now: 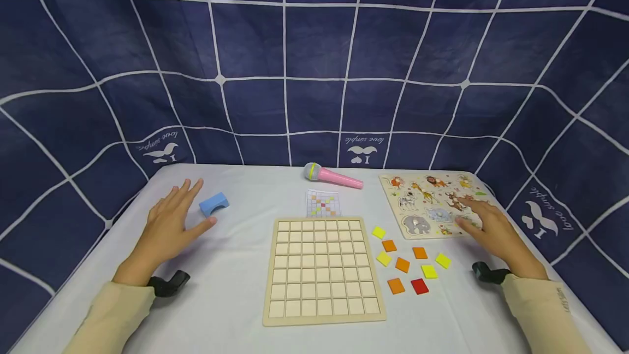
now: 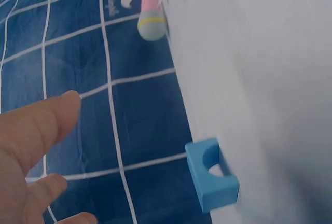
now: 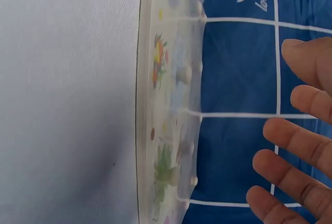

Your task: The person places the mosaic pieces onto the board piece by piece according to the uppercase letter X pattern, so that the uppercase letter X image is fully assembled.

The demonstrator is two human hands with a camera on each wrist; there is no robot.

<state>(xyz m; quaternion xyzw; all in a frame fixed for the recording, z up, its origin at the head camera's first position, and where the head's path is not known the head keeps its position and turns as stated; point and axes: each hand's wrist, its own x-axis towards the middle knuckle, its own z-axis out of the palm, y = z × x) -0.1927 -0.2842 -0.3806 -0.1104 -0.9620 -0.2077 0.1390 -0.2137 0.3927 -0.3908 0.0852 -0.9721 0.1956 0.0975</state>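
Note:
My left hand (image 1: pixel 167 225) hovers over the left of the table with fingers spread, holding nothing. Just right of its fingertips lies a blue arch block (image 1: pixel 214 204), also seen low in the left wrist view. My right hand (image 1: pixel 493 231), fingers extended and holding nothing, overlaps the right part of the animal knob puzzle (image 1: pixel 408 201) in the head view. In the right wrist view its fingers (image 3: pixel 295 136) are apart from the puzzle board. Between the hands lies a wooden grid board (image 1: pixel 324 321) with bare square cells.
Several yellow, orange and red square tiles (image 1: pixel 420 286) lie scattered right of the grid board. A small coloured grid card (image 1: pixel 322 204) touches the board's far edge in view, with a pink toy microphone (image 1: pixel 339 178) behind it. A blue checked curtain (image 1: pixel 314 102) rises behind the table.

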